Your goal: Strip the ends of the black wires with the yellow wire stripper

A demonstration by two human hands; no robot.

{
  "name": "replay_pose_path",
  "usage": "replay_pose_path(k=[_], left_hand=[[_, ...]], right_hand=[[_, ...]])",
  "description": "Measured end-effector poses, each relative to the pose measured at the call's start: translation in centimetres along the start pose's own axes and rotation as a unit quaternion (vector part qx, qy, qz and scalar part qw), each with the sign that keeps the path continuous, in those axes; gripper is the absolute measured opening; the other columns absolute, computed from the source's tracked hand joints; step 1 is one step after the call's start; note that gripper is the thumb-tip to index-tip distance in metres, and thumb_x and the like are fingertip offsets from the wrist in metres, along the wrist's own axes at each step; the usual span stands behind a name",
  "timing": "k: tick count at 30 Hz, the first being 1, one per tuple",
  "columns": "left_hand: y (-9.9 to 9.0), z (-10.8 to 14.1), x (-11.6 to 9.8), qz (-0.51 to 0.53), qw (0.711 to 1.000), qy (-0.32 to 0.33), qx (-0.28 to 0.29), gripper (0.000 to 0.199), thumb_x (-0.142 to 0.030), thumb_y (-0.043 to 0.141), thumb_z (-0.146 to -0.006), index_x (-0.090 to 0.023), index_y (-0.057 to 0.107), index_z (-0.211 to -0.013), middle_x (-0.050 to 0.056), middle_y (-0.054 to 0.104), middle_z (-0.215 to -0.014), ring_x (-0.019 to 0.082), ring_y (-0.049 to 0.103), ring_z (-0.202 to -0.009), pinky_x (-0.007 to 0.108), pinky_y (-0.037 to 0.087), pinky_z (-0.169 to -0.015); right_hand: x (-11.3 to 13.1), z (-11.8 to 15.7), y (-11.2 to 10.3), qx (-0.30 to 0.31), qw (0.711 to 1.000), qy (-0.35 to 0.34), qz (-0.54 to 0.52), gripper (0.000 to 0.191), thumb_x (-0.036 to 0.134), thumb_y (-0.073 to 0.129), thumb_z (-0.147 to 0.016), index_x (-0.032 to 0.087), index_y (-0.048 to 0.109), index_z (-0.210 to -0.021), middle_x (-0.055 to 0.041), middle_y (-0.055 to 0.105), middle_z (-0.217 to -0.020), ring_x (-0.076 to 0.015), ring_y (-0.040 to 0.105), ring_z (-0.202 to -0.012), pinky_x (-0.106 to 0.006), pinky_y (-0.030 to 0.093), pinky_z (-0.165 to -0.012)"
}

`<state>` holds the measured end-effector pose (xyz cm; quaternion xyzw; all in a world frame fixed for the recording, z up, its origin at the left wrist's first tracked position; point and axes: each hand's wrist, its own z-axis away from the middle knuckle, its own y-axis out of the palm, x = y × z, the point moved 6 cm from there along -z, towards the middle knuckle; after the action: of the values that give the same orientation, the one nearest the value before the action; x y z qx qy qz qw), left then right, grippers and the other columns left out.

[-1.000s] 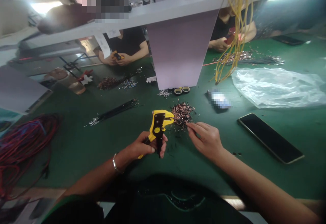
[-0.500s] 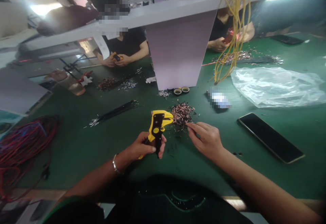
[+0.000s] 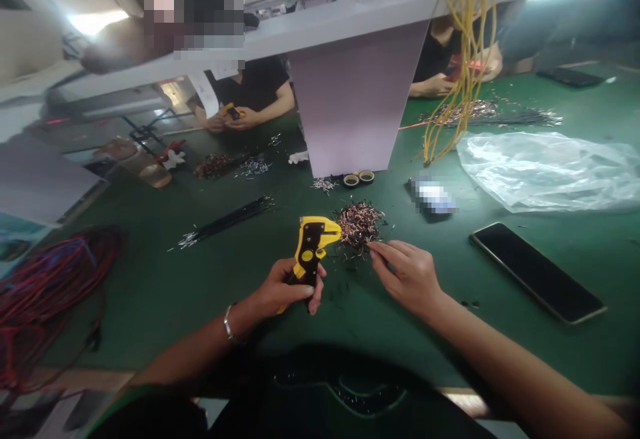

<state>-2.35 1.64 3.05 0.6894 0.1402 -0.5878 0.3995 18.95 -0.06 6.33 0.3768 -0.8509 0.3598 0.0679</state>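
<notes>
My left hand [image 3: 295, 286] is wrapped round the handles of a yellow and black wire stripper [image 3: 313, 246]. Its handles are squeezed together, and its jaws point right, towards a pile of short copper-coloured and black wire pieces [image 3: 360, 222] on the green table. At the pile's lower right edge, the thumb and fingertips of my right hand [image 3: 407, 272] are pinched together. Whatever they pinch is too small to make out. A bundle of thin black wires [image 3: 230, 219] with pale ends lies left of the stripper.
A phone [image 3: 537, 272] lies to the right, below a clear plastic bag [image 3: 550, 169]. Red and blue cables [image 3: 55, 286] are heaped at left. Two tape rolls [image 3: 359, 178] sit by a pale upright panel [image 3: 355, 99]. Yellow wires [image 3: 463, 59] hang from the shelf. Co-workers sit across the table.
My left hand has squeezed the wire stripper: its handles are closer together and its jaws have closed. My right hand stays pinched by the pile. The whole view has shifted slightly.
</notes>
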Motion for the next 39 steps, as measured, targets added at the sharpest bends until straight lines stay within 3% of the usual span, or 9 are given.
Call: replay_pose_path(k=[6,16,22,32,39], left_hand=[[-0.2,0.3,0.4,0.002,1.0,0.014,-0.02,0.024,-0.013,0.072,-0.084,-0.011,0.061,-0.105,0.004,0.067,-0.074,0.012,0.062,-0.054,0.028,0.056,-0.051],[0.2,0.6,0.5,0.004,0.999,-0.02,-0.039,0.023,-0.016,0.075,-0.079,-0.012,0.061,-0.097,0.002,0.065,-0.073,0.011,0.059,-0.05,0.027,0.054,-0.047],[0.1,0.5,0.5,0.012,0.997,-0.043,-0.057,0.015,-0.014,0.073,-0.08,-0.013,0.061,-0.089,-0.005,0.054,-0.054,0.005,0.043,-0.037,0.018,0.042,-0.037],[-0.1,-0.1,-0.2,0.072,0.995,-0.055,-0.035,0.028,-0.014,0.073,-0.07,-0.012,0.062,-0.096,0.001,0.062,-0.069,0.01,0.053,-0.049,0.026,0.049,-0.045],[-0.4,-0.3,-0.6,0.064,0.997,-0.035,-0.02,0.031,-0.015,0.072,-0.072,-0.013,0.061,-0.102,0.003,0.063,-0.074,0.011,0.054,-0.052,0.027,0.049,-0.049]], right_hand=[[0.0,-0.2,0.0,0.01,1.0,0.001,0.004,0.021,0.014,0.055,-0.092,0.017,0.075,-0.096,-0.0053,0.074,-0.071,-0.017,0.068,-0.058,-0.03,0.056,-0.058],[-0.1,-0.2,-0.1,0.008,1.0,-0.003,0.024,0.021,0.015,0.055,-0.093,0.017,0.076,-0.094,-0.0056,0.073,-0.07,-0.0167,0.067,-0.058,-0.029,0.055,-0.057],[-0.3,0.0,0.2,0.019,0.999,0.0,0.045,0.022,0.017,0.054,-0.094,0.019,0.076,-0.093,-0.0041,0.072,-0.067,-0.0158,0.065,-0.056,-0.028,0.052,-0.056],[-1.0,-0.1,0.0,0.006,0.997,-0.004,0.072,0.022,0.017,0.054,-0.095,0.017,0.076,-0.092,-0.0047,0.073,-0.068,-0.0163,0.066,-0.057,-0.028,0.051,-0.057],[-0.8,-0.2,-0.2,-0.001,0.997,-0.014,0.074,0.022,0.016,0.054,-0.094,0.017,0.076,-0.092,-0.0034,0.07,-0.065,-0.0155,0.063,-0.055,-0.029,0.05,-0.055]])
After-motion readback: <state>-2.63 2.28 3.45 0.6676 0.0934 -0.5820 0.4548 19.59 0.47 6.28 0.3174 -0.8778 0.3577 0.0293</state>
